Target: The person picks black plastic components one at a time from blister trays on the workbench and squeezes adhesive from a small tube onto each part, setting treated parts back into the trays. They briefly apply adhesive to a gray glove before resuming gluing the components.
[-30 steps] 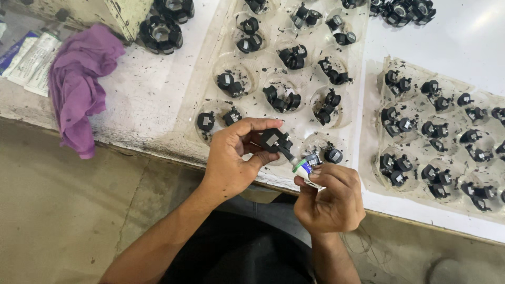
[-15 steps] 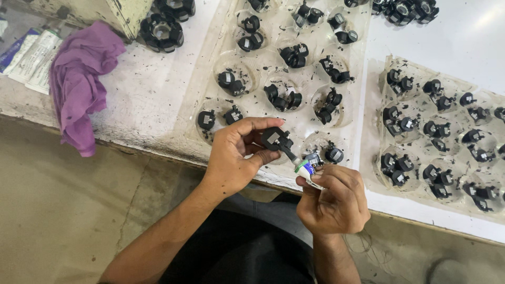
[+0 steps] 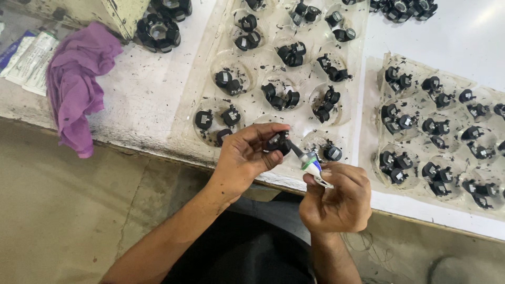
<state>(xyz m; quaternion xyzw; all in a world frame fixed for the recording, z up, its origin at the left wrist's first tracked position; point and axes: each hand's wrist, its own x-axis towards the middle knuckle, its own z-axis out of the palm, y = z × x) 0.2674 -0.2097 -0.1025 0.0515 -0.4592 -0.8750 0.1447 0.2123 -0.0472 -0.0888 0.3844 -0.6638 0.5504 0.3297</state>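
My left hand (image 3: pixel 246 156) pinches a small black plastic part (image 3: pixel 277 142) between thumb and fingers, just above the table's front edge. My right hand (image 3: pixel 336 197) grips a small white squeeze tube (image 3: pixel 311 166) with green and blue marks; its dark nozzle touches the black part. Both hands hover over the near edge of a clear plastic tray (image 3: pixel 210 58) whose round pockets hold several more black parts.
A second clear tray (image 3: pixel 374 84) of black parts lies to the right on the white table (image 3: pixel 142 89). A purple cloth (image 3: pixel 79 84) hangs over the table's left edge. Larger black ring parts (image 3: pixel 158 31) sit at the back left. Concrete floor lies below.
Both hands have stayed almost still; the tube's nozzle remains against the black part.
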